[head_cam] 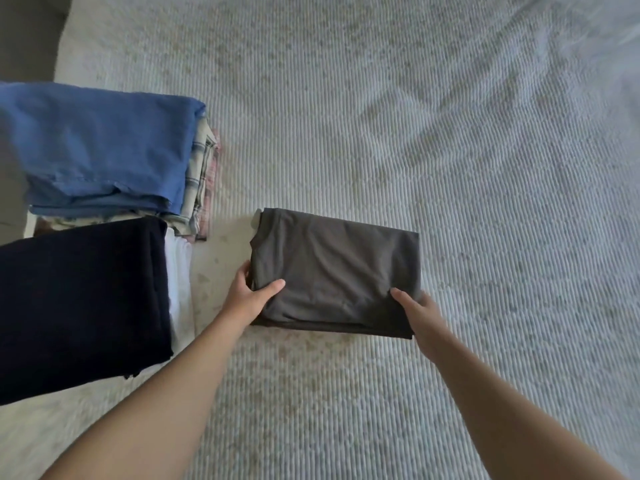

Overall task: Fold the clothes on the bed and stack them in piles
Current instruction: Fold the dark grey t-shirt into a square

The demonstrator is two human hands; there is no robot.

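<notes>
Head view. Item: grey garment (334, 271), folded, on the bed (450, 150), near the middle, just right of two piles.

Hands: left hand (247, 294) grips the garment's near left corner, thumb on top, fingers curled round the left edge. Right hand (420, 311) grips the near right corner, thumb on top, fingers tucked under and hidden.

Step in hand, as judged: lifting the folded garment to a pile. To do well: keep both grips level so the layers do not slide, carry it flat, set it square on the chosen pile, edges matched.

Condition: dark grey, smooth knit, compact rectangle, a few shallow creases; several layers show at the near edge; a pale tag or lining shows at the far left corner.

Piles: blue pile (100, 147), blue piece on top, plaid pieces beneath; navy pile (79, 306), dark piece over white cloth. The two touch.
</notes>
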